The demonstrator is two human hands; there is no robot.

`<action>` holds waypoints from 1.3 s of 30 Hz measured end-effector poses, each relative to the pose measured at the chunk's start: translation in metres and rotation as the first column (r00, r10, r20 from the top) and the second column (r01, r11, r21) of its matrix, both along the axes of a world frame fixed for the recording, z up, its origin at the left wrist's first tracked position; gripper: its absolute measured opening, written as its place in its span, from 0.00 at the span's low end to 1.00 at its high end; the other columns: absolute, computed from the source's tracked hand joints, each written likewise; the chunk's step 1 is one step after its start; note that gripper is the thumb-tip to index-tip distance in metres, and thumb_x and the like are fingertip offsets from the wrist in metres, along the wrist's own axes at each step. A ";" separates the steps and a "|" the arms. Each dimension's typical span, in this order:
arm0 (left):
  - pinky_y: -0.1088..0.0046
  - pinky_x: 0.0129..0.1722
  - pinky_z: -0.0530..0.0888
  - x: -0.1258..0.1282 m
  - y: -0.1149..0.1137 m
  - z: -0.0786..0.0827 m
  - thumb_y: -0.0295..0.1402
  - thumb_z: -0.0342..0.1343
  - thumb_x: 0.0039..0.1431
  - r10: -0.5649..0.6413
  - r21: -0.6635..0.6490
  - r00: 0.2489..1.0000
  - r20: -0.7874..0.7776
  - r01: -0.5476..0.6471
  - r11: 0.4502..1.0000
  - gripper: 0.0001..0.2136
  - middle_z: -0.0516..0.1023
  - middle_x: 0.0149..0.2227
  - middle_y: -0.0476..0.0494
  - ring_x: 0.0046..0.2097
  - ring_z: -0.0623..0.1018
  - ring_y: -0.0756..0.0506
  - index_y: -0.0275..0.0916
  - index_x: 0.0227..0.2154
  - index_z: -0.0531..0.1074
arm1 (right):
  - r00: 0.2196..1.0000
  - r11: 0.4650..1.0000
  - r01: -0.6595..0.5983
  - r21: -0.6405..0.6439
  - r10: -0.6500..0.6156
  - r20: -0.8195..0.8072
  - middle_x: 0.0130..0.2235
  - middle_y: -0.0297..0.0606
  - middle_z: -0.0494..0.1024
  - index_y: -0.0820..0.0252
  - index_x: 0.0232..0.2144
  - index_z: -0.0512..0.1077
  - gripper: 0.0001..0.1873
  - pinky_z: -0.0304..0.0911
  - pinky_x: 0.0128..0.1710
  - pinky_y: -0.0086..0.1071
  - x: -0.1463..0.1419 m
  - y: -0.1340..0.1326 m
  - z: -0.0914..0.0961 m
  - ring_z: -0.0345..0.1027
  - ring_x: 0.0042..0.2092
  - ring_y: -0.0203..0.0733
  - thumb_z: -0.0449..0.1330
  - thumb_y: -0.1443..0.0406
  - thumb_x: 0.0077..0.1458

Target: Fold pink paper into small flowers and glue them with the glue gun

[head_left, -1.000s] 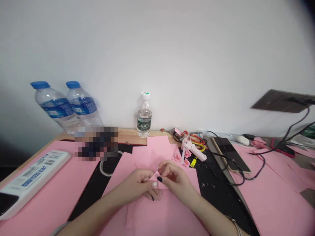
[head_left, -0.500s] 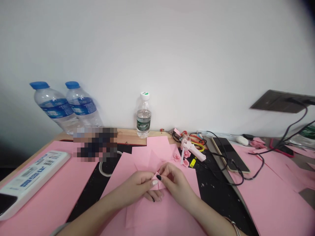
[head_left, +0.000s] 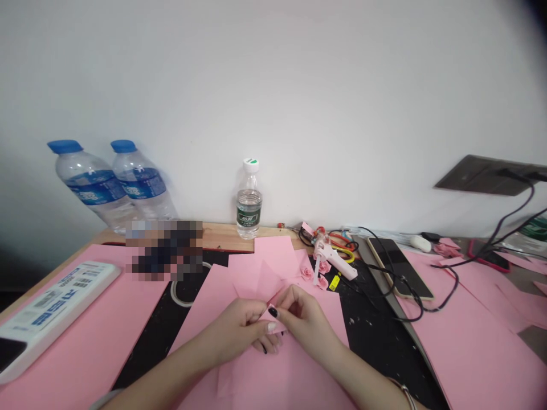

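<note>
The left hand point(head_left: 245, 322) and right hand point(head_left: 299, 313) both gripped a small folded paper point(head_left: 273, 326), thumbs on its near face, the left fingers partly curled beneath. It was held at the near middle of the scene, over pink sheets point(head_left: 294, 378) on a black mat point(head_left: 371, 341). Just beyond the right hand lay paper roses point(head_left: 306, 272) and a glue gun point(head_left: 337, 263); farther right, a phone point(head_left: 404, 273) and a black cable point(head_left: 421, 315). A small bottle point(head_left: 249, 208) stood at the far middle, two big bottles point(head_left: 96, 187) far left, and a white case point(head_left: 60, 313) lay near left.
</note>
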State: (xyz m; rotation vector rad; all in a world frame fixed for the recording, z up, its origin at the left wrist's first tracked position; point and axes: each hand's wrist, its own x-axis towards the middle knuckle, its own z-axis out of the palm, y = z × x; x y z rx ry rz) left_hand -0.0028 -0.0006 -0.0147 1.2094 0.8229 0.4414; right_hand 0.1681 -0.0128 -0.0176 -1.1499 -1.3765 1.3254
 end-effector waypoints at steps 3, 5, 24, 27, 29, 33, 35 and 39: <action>0.70 0.32 0.75 0.001 0.002 0.001 0.36 0.55 0.55 -0.018 0.007 1.000 -0.004 0.018 1.000 0.10 0.81 0.28 0.42 0.31 0.82 0.44 0.33 0.30 0.74 | 1.000 1.000 0.003 -0.020 -0.003 0.003 0.25 0.30 0.68 0.58 0.21 0.63 0.14 0.56 0.27 0.30 0.000 0.000 0.002 0.62 0.27 0.36 0.64 0.63 0.51; 0.70 0.32 0.76 0.002 0.002 0.002 0.36 0.56 0.55 -0.024 0.002 1.000 -0.005 0.024 1.000 0.09 0.81 0.28 0.42 0.31 0.82 0.44 0.33 0.30 0.74 | 1.000 0.999 0.007 -0.034 -0.006 0.007 0.24 0.29 0.67 0.59 0.21 0.63 0.14 0.55 0.26 0.29 0.000 0.000 0.003 0.61 0.25 0.34 0.65 0.63 0.50; 0.73 0.29 0.74 0.002 0.003 0.004 0.40 0.59 0.53 0.072 -0.032 0.997 0.031 -0.071 0.997 0.12 0.81 0.26 0.42 0.28 0.81 0.45 0.33 0.27 0.74 | 1.000 0.998 -0.005 -0.058 0.006 0.018 0.28 0.33 0.71 0.59 0.26 0.69 0.07 0.58 0.29 0.31 0.005 0.002 0.005 0.65 0.29 0.38 0.64 0.64 0.48; 0.73 0.29 0.74 0.002 0.002 0.002 0.40 0.59 0.53 0.072 -0.027 0.997 0.023 -0.071 0.997 0.12 0.81 0.26 0.43 0.29 0.81 0.45 0.34 0.27 0.73 | 1.000 1.000 0.000 -0.031 0.000 -0.003 0.28 0.34 0.71 0.58 0.23 0.66 0.09 0.60 0.32 0.32 0.004 0.003 0.004 0.66 0.32 0.39 0.64 0.64 0.47; 0.72 0.29 0.74 0.002 0.001 0.002 0.40 0.59 0.53 0.063 -0.028 0.998 0.016 -0.063 0.998 0.12 0.81 0.27 0.43 0.29 0.81 0.45 0.34 0.27 0.73 | 1.000 1.000 -0.008 -0.030 0.008 -0.016 0.28 0.34 0.71 0.58 0.21 0.65 0.12 0.60 0.33 0.33 0.004 0.004 0.005 0.66 0.32 0.40 0.65 0.63 0.47; 0.73 0.29 0.74 0.001 0.002 0.002 0.38 0.59 0.53 0.045 -0.036 0.999 0.024 -0.044 0.998 0.11 0.81 0.27 0.43 0.29 0.81 0.46 0.34 0.27 0.73 | 0.999 0.997 -0.040 -0.059 0.041 0.003 0.26 0.32 0.68 0.57 0.24 0.65 0.13 0.57 0.28 0.31 0.004 0.004 0.008 0.61 0.28 0.37 0.65 0.58 0.48; 0.73 0.29 0.74 0.000 0.003 0.004 0.38 0.58 0.54 0.040 -0.036 0.998 0.042 -0.038 0.999 0.10 0.82 0.27 0.42 0.29 0.81 0.45 0.33 0.29 0.74 | 0.998 0.997 -0.064 -0.050 0.065 0.025 0.24 0.29 0.64 0.57 0.27 0.65 0.14 0.54 0.24 0.29 0.005 0.004 0.011 0.57 0.25 0.36 0.62 0.55 0.52; 0.72 0.30 0.74 -0.002 0.005 0.006 0.36 0.57 0.55 0.029 -0.022 0.996 0.080 -0.027 0.999 0.09 0.82 0.28 0.41 0.29 0.81 0.45 0.34 0.29 0.75 | 0.976 0.984 -0.179 0.000 0.177 0.125 0.23 0.29 0.62 0.58 0.26 0.63 0.16 0.52 0.24 0.29 0.008 0.002 0.015 0.55 0.24 0.35 0.53 0.55 0.61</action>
